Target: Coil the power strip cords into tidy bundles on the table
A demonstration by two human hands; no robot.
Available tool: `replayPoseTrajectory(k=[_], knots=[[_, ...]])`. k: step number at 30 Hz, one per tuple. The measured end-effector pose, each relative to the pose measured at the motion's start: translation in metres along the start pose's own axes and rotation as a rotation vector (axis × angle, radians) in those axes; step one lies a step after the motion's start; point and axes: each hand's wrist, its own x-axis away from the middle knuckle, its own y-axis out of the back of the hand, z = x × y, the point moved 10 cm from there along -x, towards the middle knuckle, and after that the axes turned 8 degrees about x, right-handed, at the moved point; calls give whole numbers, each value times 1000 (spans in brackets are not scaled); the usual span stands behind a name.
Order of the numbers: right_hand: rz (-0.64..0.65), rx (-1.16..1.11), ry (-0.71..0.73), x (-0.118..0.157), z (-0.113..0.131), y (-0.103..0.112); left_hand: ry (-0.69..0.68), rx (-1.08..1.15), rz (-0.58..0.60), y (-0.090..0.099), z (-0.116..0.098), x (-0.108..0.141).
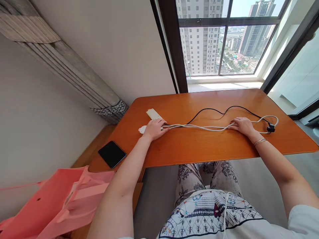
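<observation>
A white cable [209,128] runs in doubled strands across the orange-brown table, between my two hands. My left hand [156,128] is closed over its left end, beside a white power strip [154,114] and a small white piece [142,129]. Farther right, my right hand [241,126] has its fingers round the same strands. Beyond it, the cable loops to a black plug [270,127] near the right side. A thin black cord [211,109] curves behind the white strands, from near my left hand to the plug.
A black tablet or phone [112,154] lies at the table's left corner. A pink bag [74,199] stands at the lower left. The table's near edge [199,161] is just above my legs. A window [224,46] is behind the table, with a tied curtain [74,73] at left.
</observation>
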Motion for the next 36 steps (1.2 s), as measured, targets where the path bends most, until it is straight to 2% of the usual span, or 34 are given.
replayPoseTrajectory(k=[4,8,10,14,19,22,24,27,31,34,36], knots=[[-15,-11,-88,-1,-5,1,97,52,-22,10,24,9],[-14,-53,-122,0,-5,-2,251,6,105,4,59,21],[-19,-73,-130,1,-4,-4,274,5,127,6,66,25],[-76,-111,-136,4,1,-2,285,80,-1,27,63,24],[-130,-191,-88,7,26,6,295,312,-221,50,46,20],[-126,-240,-37,5,49,11,267,503,-330,51,33,18],[-105,-265,8,3,65,12,218,649,-340,44,20,16],[-58,-288,75,0,87,12,96,747,-182,24,-11,11],[1,-278,124,-1,104,9,-83,425,114,-8,-55,14],[19,-249,133,-2,108,8,-120,247,235,-26,-68,15],[24,-227,130,-3,108,7,-75,174,240,-30,-65,11]])
